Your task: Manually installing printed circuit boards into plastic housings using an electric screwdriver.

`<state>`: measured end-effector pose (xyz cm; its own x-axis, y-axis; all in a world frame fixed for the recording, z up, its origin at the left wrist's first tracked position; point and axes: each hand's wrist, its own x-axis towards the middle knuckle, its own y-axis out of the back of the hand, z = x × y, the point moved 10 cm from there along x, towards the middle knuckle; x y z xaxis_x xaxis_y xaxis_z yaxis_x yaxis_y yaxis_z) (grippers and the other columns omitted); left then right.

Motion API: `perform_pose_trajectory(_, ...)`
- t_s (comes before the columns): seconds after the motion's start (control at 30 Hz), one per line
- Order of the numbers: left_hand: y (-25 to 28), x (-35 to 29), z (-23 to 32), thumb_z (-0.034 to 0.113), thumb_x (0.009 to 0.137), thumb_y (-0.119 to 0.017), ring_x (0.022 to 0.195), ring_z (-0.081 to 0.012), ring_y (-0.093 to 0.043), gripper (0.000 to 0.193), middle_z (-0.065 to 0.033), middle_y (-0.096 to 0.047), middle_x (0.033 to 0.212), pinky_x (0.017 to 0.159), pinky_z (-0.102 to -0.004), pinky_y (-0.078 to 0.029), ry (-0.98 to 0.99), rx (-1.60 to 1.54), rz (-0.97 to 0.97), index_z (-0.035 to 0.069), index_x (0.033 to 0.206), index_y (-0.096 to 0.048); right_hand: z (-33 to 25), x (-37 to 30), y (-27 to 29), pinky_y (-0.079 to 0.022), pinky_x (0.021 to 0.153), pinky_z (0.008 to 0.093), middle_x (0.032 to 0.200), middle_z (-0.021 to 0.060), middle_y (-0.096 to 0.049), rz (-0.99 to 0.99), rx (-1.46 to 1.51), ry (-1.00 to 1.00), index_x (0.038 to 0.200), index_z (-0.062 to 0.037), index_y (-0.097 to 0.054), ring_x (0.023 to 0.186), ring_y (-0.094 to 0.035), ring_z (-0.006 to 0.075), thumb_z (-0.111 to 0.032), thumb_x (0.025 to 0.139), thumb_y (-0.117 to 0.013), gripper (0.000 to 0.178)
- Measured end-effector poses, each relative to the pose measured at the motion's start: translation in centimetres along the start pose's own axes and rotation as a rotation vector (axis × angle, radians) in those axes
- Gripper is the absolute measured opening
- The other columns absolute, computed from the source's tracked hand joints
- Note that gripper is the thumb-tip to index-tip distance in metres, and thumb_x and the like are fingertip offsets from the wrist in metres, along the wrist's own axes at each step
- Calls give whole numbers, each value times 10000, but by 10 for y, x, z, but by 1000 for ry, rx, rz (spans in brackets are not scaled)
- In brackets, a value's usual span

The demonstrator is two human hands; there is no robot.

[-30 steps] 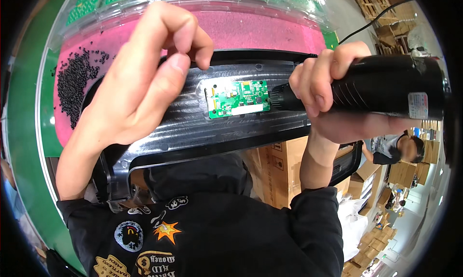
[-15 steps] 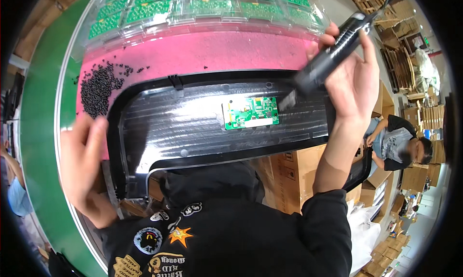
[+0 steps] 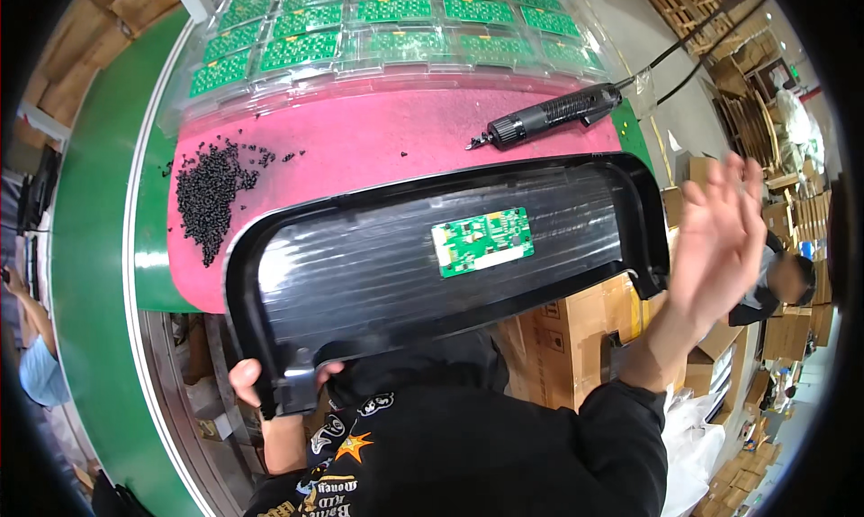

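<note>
A pink mat (image 3: 360,148) covers part of the green bench (image 3: 155,265). On the mat, black screws (image 3: 207,197) lie heaped at the left, a few strewn beside; at the right lies a black screwdriver (image 3: 551,117), bit pointing left. Clear trays (image 3: 360,66) of green boards (image 3: 300,51) line the far side.

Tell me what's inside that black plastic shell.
A green circuit board sits on the inner face of the black shell. The patch of shell beneath and the board's underside are covered and cannot be seen.
</note>
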<state>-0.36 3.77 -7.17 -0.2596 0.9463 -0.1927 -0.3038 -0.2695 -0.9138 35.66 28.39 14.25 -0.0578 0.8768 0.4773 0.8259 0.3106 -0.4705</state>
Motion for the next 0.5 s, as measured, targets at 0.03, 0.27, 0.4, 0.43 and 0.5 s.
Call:
perform_pose_trajectory(0.03,4,-6,17,403,741,-620,777,-524,-652,880,-387,-550,1163,631,-511,-619,-34,152,-42,-14,1444,-293,-24,2,28,-448,930,402,1262,147,-516,79,-149,129,1322,-8,-444,1104,-526,240,-116,955,-508,388)
perform_pose_trajectory(0.27,25,-56,177,266,902,-614,1006,-386,-663,683,-307,-449,1391,722,-352,-613,-619,183,-211,9,1464,-322,-140,-49,391,-504,783,384,996,151,-615,663,-1640,371,1118,61,-542,835,-590,257,-230,885,-706,407)
perform_pose_trajectory(0.4,19,-79,219,199,881,-611,1155,-393,-599,795,-370,-177,1523,792,-348,-592,-931,145,2,-20,1512,-180,-84,-166,501,-547,735,491,766,289,-649,840,-2203,-378,826,67,-675,824,-690,412,-635,767,-685,704)
perform_pose_trajectory(0.43,19,-66,225,151,861,-610,1239,-393,-542,808,-345,-133,1550,830,-363,-577,-924,158,13,-27,1513,-166,-127,-227,546,-547,843,492,1058,291,-652,1194,-2403,-693,1054,103,-605,1002,-664,420,-762,645,-690,961)
perform_pose_trajectory(0.5,7,-74,240,93,852,-606,1338,-396,-442,806,-276,-149,1577,813,-361,-571,-866,11,-95,-26,1515,-163,-97,-302,582,-515,914,544,1312,300,-517,1165,-2135,-1139,1271,149,-400,1197,-548,449,-824,526,-720,1267)
